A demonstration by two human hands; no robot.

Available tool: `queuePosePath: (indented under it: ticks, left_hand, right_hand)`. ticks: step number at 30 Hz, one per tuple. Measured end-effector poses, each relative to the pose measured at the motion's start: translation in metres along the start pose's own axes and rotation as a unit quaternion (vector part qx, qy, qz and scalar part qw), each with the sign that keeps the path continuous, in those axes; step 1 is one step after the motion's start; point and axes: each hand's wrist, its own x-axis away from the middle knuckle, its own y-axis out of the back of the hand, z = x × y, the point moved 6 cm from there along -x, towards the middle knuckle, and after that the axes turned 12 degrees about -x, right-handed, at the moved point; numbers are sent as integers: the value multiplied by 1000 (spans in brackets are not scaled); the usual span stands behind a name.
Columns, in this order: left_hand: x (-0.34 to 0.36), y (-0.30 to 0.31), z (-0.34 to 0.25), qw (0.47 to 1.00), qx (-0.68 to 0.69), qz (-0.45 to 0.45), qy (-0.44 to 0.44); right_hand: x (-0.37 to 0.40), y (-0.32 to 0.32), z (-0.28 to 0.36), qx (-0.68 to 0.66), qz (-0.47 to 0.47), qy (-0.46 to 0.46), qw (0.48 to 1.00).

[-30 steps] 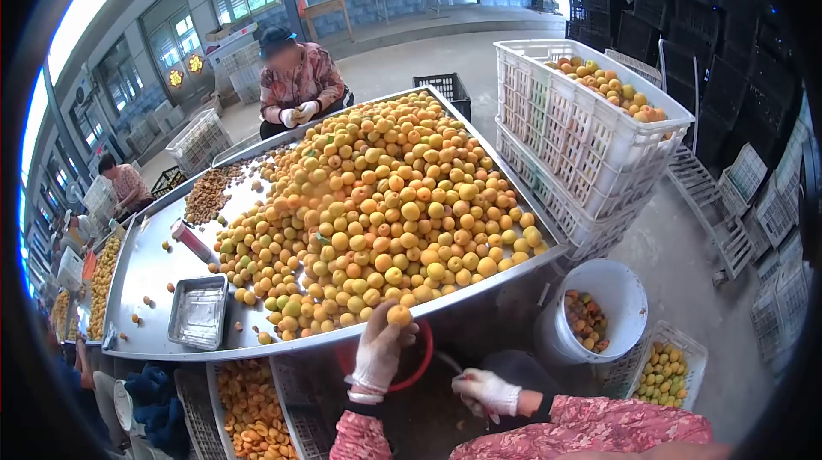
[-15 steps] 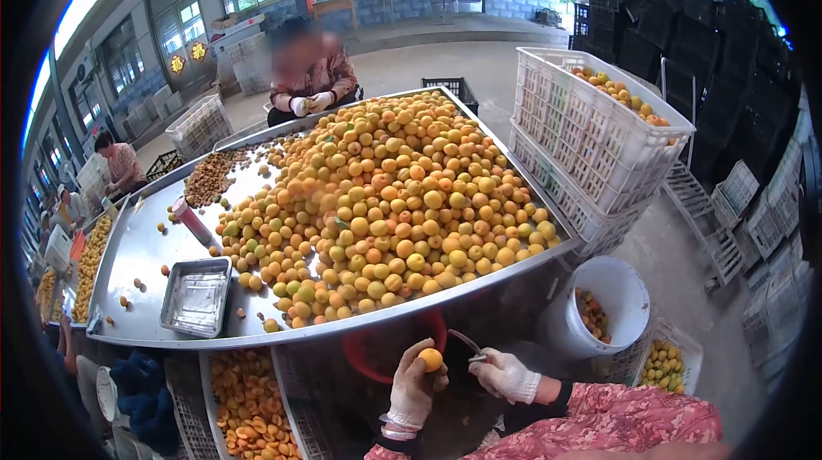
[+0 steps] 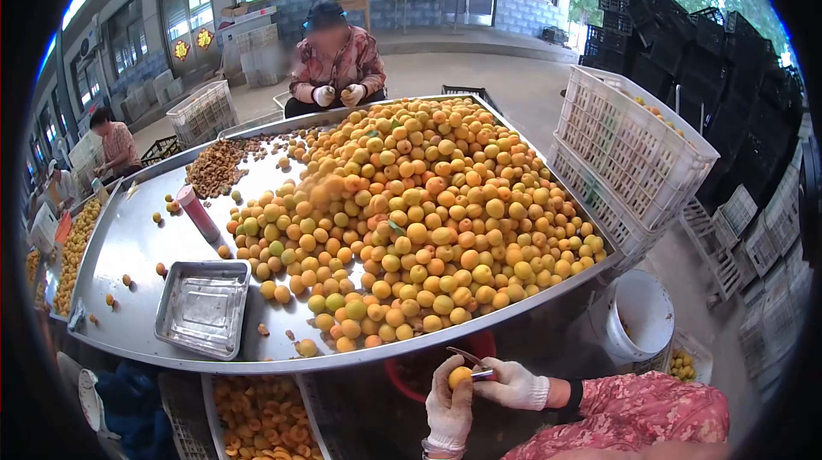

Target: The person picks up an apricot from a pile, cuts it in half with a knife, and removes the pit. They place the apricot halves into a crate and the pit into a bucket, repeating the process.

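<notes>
Apricot [image 3: 460, 378] sits pinched in L hand [image 3: 449, 415] nr red tub [image 3: 486, 345], R hand [image 3: 515, 386] gripping curved knife [image 3: 467, 355] v. close to it; if fruit rolls w/ a loose hold, blade could skid & nick L glove.

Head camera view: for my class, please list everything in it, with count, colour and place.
Table: one, silver, centre
Whole fruit: many, yellow-orange, heaped on table
Small pieces: many, brown, table's far left
Tray: one, silver, near edge
Canister: one, red, behind tray
Stacked crates: two, white, right
Bucket: one, white, lower right
Basin: one, red, below table edge
Fruit-piece crate: one, white, lower left
Crate heap: many, black, upper right
Co-workers: at least two, patterned tops, beyond table
Knife: one, silver, right hand
Left hand: one, white glove, holding fruit
Right hand: one, white glove, lower centre
</notes>
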Motion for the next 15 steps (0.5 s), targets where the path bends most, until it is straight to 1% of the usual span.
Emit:
queuePosePath:
  ticks: [1,3,4,6,7,8,9,10,11,12,13,14,15]
  left_hand:
    - [-1,5,-8,1000,-1,0,0]
    - [-3,11,-17,983,117,22,143]
    - [-5,11,-19,980,144,6,140]
    - [-5,15,-28,978,160,0,135]
    - [-4,17,-32,975,178,-8,133]
    - [-6,18,-29,981,159,-27,110]
    - [0,19,-24,971,199,-26,133]
    - [0,20,-22,963,241,-22,115]
    - [5,21,-14,954,282,-29,103]
    - [4,18,-11,950,300,-31,85]
    - [4,21,-7,946,309,-52,80]
    - [10,20,-7,939,331,-57,80]
    - [14,19,1,924,368,-63,86]
  right_hand:
    - [-2,-4,7,-1,0,0,1000]
    - [-6,-13,25,-39,32,-26,998]
    - [-8,-12,26,-40,31,-21,999]
    - [-10,-12,18,-148,58,-85,984]
    - [-11,-10,22,-148,58,-84,984]
    - [-13,-10,35,-151,68,-34,986]
    - [-15,-9,49,-153,79,16,985]
    - [-15,-11,65,-175,88,35,980]
    - [-19,-8,61,-207,90,35,974]
    - [-23,-7,60,-136,54,91,985]
    - [-29,-11,49,-313,19,-110,943]
    - [-26,-16,58,-222,66,10,973]
    - [-29,-21,53,-231,95,65,966]
